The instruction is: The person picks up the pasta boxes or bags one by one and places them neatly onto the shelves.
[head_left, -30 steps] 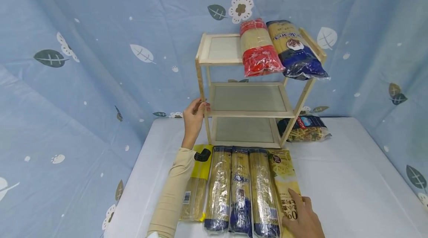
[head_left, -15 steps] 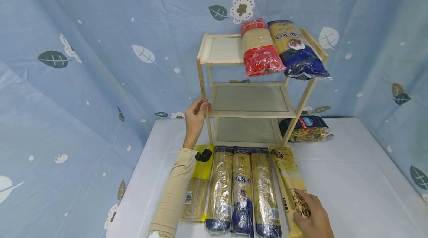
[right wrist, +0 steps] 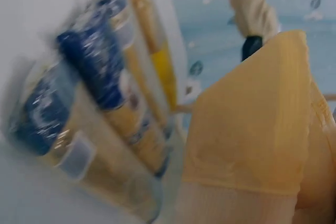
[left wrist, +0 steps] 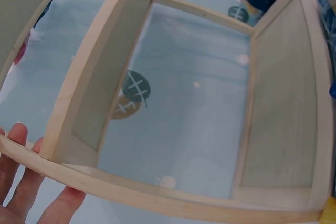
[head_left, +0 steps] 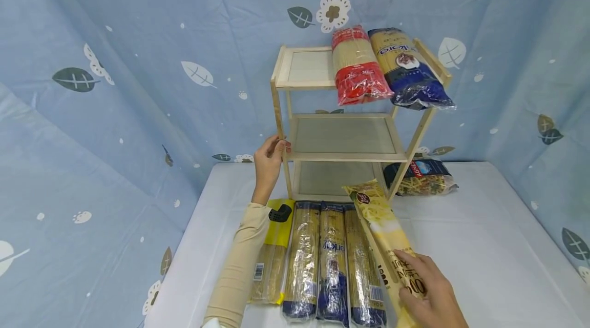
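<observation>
My left hand (head_left: 268,161) grips the left front post of a three-tier wooden shelf (head_left: 345,157) in the head view; in the left wrist view its fingers (left wrist: 23,192) wrap that post beside the middle board. My right hand (head_left: 433,287) holds a yellow pasta packet (head_left: 384,228) by its near end, thumb on one side and fingers on the other. The packet is tilted, its far end raised before the lowest tier. It overlaps the rightmost of three clear spaghetti packs (head_left: 333,261) in a row. Close up in the right wrist view, the yellow packet (right wrist: 247,129) hides the right fingers.
A red spaghetti bag (head_left: 359,69) and a blue one (head_left: 407,69) lie on the top tier. A yellow-topped pack (head_left: 272,256) lies left of the row. A dark pasta bag (head_left: 424,177) lies behind the shelf's right leg on the white table (head_left: 498,246).
My right hand has picked up the yellow packet from the row's right end, turning it on edge and swinging its far end up and left toward the shelf. My left hand stays on the post.
</observation>
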Available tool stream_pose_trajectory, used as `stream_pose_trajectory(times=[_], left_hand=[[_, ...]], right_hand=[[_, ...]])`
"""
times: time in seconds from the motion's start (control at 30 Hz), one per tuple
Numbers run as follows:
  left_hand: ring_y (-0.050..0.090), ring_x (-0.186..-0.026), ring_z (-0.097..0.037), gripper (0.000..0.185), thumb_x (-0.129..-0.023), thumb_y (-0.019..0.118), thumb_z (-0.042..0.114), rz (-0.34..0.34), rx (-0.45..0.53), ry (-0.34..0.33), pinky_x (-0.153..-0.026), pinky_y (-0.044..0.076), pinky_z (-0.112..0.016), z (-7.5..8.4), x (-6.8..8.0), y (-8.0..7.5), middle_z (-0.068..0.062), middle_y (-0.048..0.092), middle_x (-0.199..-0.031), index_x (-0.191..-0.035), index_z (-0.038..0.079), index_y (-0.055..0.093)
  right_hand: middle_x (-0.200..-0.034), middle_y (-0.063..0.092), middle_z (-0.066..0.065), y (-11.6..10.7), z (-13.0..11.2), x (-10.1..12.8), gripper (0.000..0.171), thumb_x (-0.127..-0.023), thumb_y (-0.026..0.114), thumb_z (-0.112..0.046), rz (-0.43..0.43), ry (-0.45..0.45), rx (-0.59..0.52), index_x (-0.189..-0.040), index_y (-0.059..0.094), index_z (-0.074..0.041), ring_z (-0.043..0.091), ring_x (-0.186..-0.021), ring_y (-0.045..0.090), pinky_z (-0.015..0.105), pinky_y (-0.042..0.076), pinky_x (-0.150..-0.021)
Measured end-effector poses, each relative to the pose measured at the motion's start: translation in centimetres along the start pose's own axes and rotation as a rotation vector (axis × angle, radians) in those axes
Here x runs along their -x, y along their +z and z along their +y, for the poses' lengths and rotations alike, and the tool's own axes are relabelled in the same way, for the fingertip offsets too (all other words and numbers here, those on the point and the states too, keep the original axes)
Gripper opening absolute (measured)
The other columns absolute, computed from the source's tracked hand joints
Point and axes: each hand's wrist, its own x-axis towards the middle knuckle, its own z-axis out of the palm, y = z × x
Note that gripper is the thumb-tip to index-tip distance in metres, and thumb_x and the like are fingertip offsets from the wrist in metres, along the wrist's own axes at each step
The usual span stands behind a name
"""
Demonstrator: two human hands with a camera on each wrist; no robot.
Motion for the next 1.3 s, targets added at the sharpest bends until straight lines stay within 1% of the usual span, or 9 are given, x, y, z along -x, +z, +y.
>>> stream_pose_trajectory(times=[0.17,0.3,0.43,0.53,0.63,0.77,0.87,1.0,1.3], left_hand=[[0.062,-0.083,-0.042,0.024,-0.098,0.053,0.007,0.002,0.011,0.002,-0.062,0.046,-0.054,0.1,0.0,0.0,-0.028,0.066,-0.093,-0.114,-0.008,0.062],[0.062,-0.082,-0.044,0.023,-0.097,0.053,0.005,0.003,0.023,0.013,-0.061,0.044,-0.057,0.1,0.0,0.0,-0.030,0.065,-0.093,-0.113,-0.009,0.062],[0.063,-0.082,-0.043,0.024,-0.097,0.053,0.006,0.004,0.009,0.011,-0.060,0.047,-0.047,0.1,0.1,0.0,-0.029,0.065,-0.093,-0.113,-0.009,0.062],[0.063,-0.082,-0.042,0.025,-0.097,0.054,0.008,0.006,-0.004,0.000,-0.060,0.046,-0.038,0.1,0.1,-0.1,-0.027,0.066,-0.092,-0.114,-0.008,0.062],[0.062,-0.083,-0.042,0.025,-0.097,0.054,0.008,0.004,0.007,-0.011,-0.062,0.048,-0.042,0.1,0.1,-0.1,-0.027,0.066,-0.093,-0.115,-0.007,0.062],[0.063,-0.086,-0.042,0.025,-0.097,0.053,0.008,0.000,0.019,-0.020,-0.066,0.047,-0.053,0.2,0.1,-0.2,-0.027,0.066,-0.095,-0.116,-0.007,0.062],[0.063,-0.086,-0.042,0.026,-0.097,0.054,0.009,0.009,0.011,-0.023,-0.068,0.048,-0.054,0.2,0.1,-0.2,-0.025,0.067,-0.095,-0.116,-0.007,0.061],[0.064,-0.085,-0.042,0.026,-0.097,0.053,0.007,0.015,0.014,-0.007,-0.071,0.050,-0.052,0.3,0.1,-0.2,-0.024,0.067,-0.094,-0.117,-0.009,0.060],[0.065,-0.081,-0.039,0.024,-0.096,0.053,0.002,0.013,0.016,0.037,-0.088,0.049,-0.043,0.3,0.0,-0.1,-0.025,0.067,-0.092,-0.113,-0.012,0.061]], right_hand=[[-0.116,0.054,0.003,-0.6,-2.3,-0.5,0.077,-0.064,0.071,0.008,-0.033,-0.004,0.002,-0.132,0.056,-0.025,0.018,-0.092,0.053,0.038,0.047,-0.066],[-0.116,0.055,0.002,-1.0,-4.1,-1.3,0.078,-0.064,0.072,0.008,-0.025,-0.048,0.006,-0.132,0.056,-0.027,0.015,-0.091,0.053,0.038,0.047,-0.067],[-0.114,0.055,-0.003,-1.4,-5.9,-2.2,0.078,-0.066,0.072,0.009,-0.025,-0.092,-0.004,-0.133,0.055,-0.028,0.011,-0.089,0.053,0.038,0.048,-0.068],[-0.110,0.053,-0.006,-1.8,-7.1,-2.9,0.079,-0.066,0.071,0.011,-0.027,-0.115,-0.042,-0.134,0.054,-0.027,0.006,-0.079,0.050,0.029,0.046,-0.060],[-0.109,0.052,-0.008,-2.0,-8.3,-3.5,0.080,-0.065,0.070,0.013,-0.013,-0.146,-0.069,-0.133,0.055,-0.025,0.005,-0.075,0.046,0.023,0.042,-0.054],[-0.113,0.054,-0.007,-2.2,-9.8,-4.3,0.080,-0.064,0.071,0.013,0.011,-0.193,-0.062,-0.133,0.055,-0.024,0.005,-0.082,0.048,0.023,0.042,-0.056],[-0.117,0.054,-0.002,-2.6,-11.0,-4.9,0.079,-0.066,0.070,0.013,0.010,-0.232,-0.090,-0.134,0.055,-0.024,-0.002,-0.063,0.043,0.019,0.039,-0.048],[-0.119,0.052,0.001,-3.2,-12.6,-5.8,0.077,-0.068,0.070,0.015,0.009,-0.307,-0.170,-0.135,0.053,-0.021,-0.008,-0.044,0.024,0.015,0.032,-0.038],[-0.116,0.053,0.002,-5.7,-17.0,-8.4,0.070,-0.071,0.067,0.014,0.019,-0.406,-0.232,-0.135,0.054,-0.013,0.001,-0.056,0.043,0.013,0.035,-0.036]])
